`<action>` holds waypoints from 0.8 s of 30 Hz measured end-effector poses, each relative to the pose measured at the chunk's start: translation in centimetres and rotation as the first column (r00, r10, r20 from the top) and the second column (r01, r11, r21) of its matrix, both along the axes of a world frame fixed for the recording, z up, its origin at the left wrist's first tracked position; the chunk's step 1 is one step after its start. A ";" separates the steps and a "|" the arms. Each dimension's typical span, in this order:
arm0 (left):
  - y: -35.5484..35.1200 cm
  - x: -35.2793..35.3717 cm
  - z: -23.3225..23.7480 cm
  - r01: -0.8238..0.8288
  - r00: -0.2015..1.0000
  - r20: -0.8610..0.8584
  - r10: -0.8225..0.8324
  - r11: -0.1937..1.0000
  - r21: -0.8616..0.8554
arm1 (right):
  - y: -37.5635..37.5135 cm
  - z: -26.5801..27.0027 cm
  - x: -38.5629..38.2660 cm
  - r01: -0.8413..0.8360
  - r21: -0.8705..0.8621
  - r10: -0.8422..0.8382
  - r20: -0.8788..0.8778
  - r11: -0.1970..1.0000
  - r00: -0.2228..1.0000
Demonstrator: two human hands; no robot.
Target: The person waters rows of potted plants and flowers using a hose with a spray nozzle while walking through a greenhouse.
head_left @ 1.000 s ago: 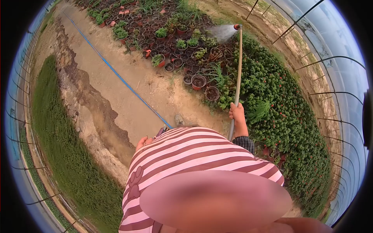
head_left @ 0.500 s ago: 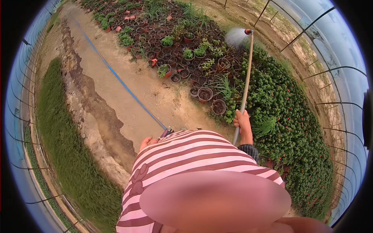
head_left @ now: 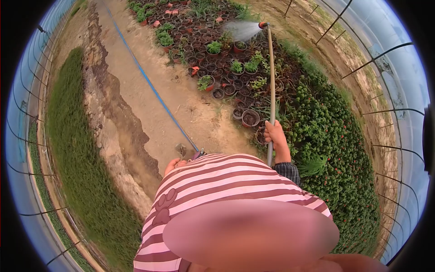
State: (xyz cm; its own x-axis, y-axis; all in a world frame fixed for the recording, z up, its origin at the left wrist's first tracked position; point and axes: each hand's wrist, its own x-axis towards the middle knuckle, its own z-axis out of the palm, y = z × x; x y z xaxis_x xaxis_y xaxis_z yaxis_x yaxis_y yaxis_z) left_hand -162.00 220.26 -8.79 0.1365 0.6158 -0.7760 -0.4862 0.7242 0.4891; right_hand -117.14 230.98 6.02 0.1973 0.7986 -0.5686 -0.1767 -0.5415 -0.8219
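Note:
My right hand [head_left: 276, 134] is closed round the lower shaft of a long watering wand [head_left: 272, 77]. The wand stands out away from me, and its red spray head [head_left: 262, 25] throws a fan of water [head_left: 243, 31] leftward over the potted plants. Past the wand's grip, the lower end disappears behind my striped apron [head_left: 235, 174]. By the apron's left edge, my left hand [head_left: 176, 165] shows only in part; most of its fingers are hidden. A small purple and dark object [head_left: 199, 154] peeks out beside it, where the blue hose [head_left: 156, 93] meets the apron.
Rows of small pots [head_left: 217, 68], some with green plants, cover the ground ahead. Dense red-flowered plants [head_left: 335, 149] grow at right. A dirt path [head_left: 136, 99] with a wet strip runs along the left, beside a grassy green bed [head_left: 74, 122]. Blue greenhouse walls [head_left: 403, 81] curve round both sides.
The wand has swung left and more upright, carrying the spray leftward across the pots. My right hand has moved slightly left with it. The whole view has shifted a little.

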 end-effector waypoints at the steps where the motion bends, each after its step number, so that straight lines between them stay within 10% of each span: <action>1: 0.8 -0.7 -0.2 0.016 0.999 0.031 -0.015 0.999 -0.039 | 0.8 -0.3 -0.8 -0.008 -0.013 0.009 0.029 1.000 1.000; 3: 2.0 -1.5 0.1 0.039 0.999 0.002 -0.039 0.998 -0.044 | 2.0 -0.2 -2.5 -0.023 -0.041 0.025 0.060 0.999 0.998; 6: 5.5 -3.3 3.2 -0.069 0.820 0.536 0.201 0.964 -0.256 | 3.7 -1.5 -5.1 -0.045 -0.039 0.047 0.046 0.998 0.998; 13: 11.4 -10.3 5.7 -0.228 0.858 0.372 0.353 0.912 -0.340 | 8.2 -3.2 -14.0 -0.097 -0.089 0.097 -0.002 0.991 0.995; 15: 12.4 -11.0 8.7 -0.399 0.877 0.165 0.452 0.874 -0.277 | 9.2 -3.1 -17.0 -0.084 -0.093 0.084 -0.001 0.992 0.996; 16: 13.3 -10.6 11.6 -0.397 0.903 -0.206 0.376 0.915 -0.070 | 9.7 -3.2 -18.2 -0.100 -0.097 0.098 -0.027 0.990 0.995; 18: 14.2 -16.6 7.0 -0.309 0.824 0.385 0.415 0.900 -0.308 | 10.7 -3.8 -20.7 -0.129 -0.105 0.121 -0.083 0.986 0.989; 20: 15.0 -20.1 5.7 -0.212 0.661 0.628 0.410 0.906 -0.367 | 11.5 -3.1 -23.6 -0.102 -0.123 0.096 -0.056 0.987 0.994; 24: 16.1 -23.2 5.3 -0.252 0.655 0.616 0.438 0.895 -0.368 | 12.7 -3.1 -27.3 -0.118 -0.143 0.116 -0.022 0.983 0.993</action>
State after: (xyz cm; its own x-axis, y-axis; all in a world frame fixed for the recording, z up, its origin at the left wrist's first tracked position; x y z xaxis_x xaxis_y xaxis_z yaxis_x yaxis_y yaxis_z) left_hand -185.20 236.31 -3.53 0.4871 0.5438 -0.6833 -0.8493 0.4774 -0.2255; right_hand -144.45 243.65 2.87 0.0985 0.7256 -0.6810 -0.1158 -0.6713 -0.7321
